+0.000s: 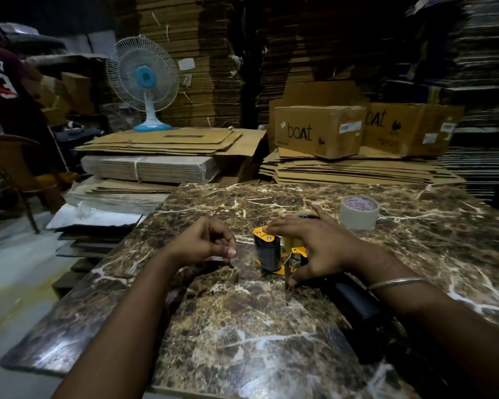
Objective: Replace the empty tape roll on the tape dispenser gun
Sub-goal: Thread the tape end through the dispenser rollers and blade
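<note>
Where right hand [308, 240] covers, dispenser [274, 254] unclear

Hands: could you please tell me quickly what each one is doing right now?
Left hand: closed in a pinch; contents cannot be told.
Right hand: gripping the dispenser.

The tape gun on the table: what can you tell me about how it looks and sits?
The tape dispenser gun has a yellow-orange metal frame with a black roller at the front and a black handle toward the person. It lies on the marble-patterned table. The right hand covers its top, fingers spread; the left hand hovers curled beside it. Its roll is hidden.
</note>
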Tool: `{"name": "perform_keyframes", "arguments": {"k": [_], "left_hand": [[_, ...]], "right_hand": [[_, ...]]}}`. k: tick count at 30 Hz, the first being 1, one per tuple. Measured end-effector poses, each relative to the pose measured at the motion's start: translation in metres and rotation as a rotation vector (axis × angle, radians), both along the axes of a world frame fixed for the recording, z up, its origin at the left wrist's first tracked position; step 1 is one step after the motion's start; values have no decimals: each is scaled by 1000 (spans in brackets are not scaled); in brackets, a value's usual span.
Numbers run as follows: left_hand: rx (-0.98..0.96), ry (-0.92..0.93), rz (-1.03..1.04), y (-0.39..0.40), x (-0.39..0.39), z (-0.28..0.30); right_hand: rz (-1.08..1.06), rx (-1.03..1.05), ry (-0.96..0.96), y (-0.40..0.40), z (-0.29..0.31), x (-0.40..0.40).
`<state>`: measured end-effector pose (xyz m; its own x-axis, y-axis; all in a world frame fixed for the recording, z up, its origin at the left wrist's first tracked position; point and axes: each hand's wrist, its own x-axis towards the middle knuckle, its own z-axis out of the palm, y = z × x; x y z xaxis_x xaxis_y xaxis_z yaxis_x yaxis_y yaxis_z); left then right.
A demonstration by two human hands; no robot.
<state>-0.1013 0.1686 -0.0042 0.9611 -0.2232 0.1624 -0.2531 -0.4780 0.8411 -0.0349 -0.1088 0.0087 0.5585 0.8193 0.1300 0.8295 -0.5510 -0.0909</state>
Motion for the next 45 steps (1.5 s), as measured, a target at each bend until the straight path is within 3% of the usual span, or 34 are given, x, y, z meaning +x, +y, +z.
{"name": "perform_keyframes", "arguments": {"k": [8,17,25,31,37,45], "left_hand": [[-27,-32,121,-17,11,-4],[1,-4,19,4,-7,4],[-38,-66,205,1,5,-9],[-6,-75,187,-5,16,-17],[-77,-66,197,-3,17,-26],[-153,-42,214,-1,24,-31]], "right_hand": [[-6,-14,4,0,2,-4],[-6,-6,8,-1,3,-4],[15,16,-5,-1,0,-1],[32,-30,54,3,6,-1],[35,-103,157,21,24,1],[0,-73,144,21,22,0]]}}
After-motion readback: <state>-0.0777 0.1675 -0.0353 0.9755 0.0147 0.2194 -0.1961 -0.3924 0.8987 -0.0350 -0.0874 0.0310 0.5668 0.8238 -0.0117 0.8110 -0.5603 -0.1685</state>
